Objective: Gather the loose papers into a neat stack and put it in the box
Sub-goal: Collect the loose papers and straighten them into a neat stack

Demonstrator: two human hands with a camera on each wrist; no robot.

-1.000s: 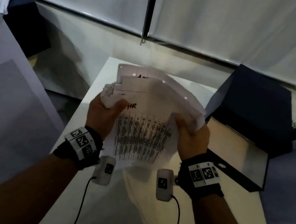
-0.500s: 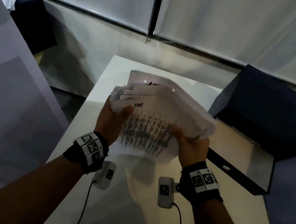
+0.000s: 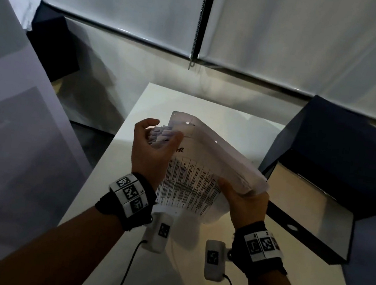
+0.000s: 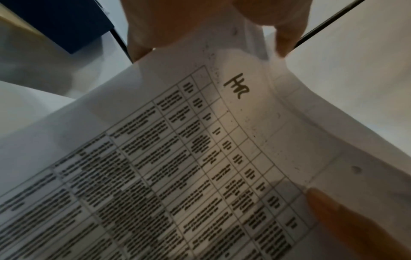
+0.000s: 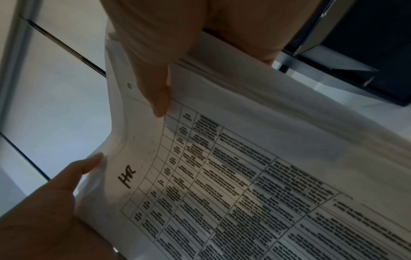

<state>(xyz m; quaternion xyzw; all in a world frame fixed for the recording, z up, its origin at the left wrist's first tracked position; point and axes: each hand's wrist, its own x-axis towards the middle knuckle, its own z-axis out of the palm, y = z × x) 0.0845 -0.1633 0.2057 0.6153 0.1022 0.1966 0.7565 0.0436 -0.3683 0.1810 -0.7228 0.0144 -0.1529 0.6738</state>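
The papers (image 3: 205, 166) are being held in the air above the surface (image 3: 171, 99), between both hands, just left of the box (image 3: 311, 216). The right hand (image 3: 243, 202) is clamped on the near right corner, thumb on top of the printed sheet. The left hand (image 3: 150, 147) is cupping the far left edge with fingers loosely bent; the thumb is touching the top sheet, but no firm pinch is visible.

Hazards, as judged from this state:

1. The stack is not yet square. Sheet edges are fanning out at the left hand. If lowered into the box now, protruding sheets are likely to catch on the rim and crease.
2. The stack is sagging between the two holds. With the left hold this light, inner sheets may be sliding out toward the surface.
3. The right hand is carrying most of the load at one corner. A tilt toward the box may be enough to spill the looser sheets.
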